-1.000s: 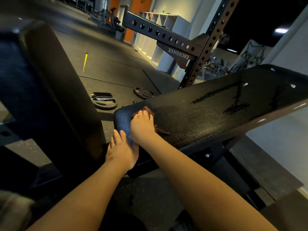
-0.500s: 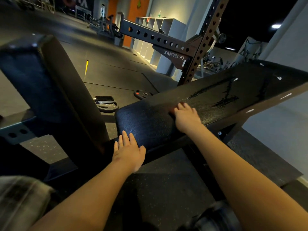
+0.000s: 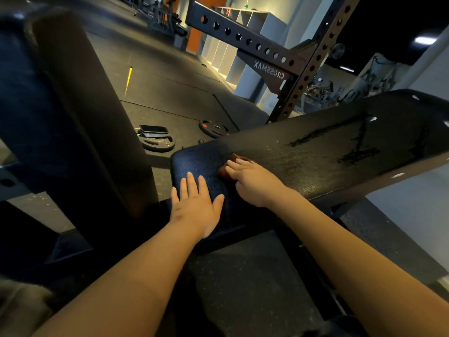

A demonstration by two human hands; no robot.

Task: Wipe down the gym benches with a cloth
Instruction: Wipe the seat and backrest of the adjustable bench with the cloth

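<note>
Behind bench (image 3: 303,154), mirrored CROSSMAX on rack (image 3: 269,69), right hand (image 3: 255,183) pressing cloth (image 3: 221,171)

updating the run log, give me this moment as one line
phase: wiping | right hand: presses cloth on bench pad | left hand: flat on pad's near end

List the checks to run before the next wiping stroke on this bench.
1. Cloth under right hand: ok, fingers press it onto the bench pad.
2. Left hand braced flat on the pad's near end: ok.
3. Path up the pad free of objects: ok.
4. Dark streaks farther up the pad, damp or wear: cannot tell.
5. Phone on the floor plate, clear of the bench: ok.
</note>
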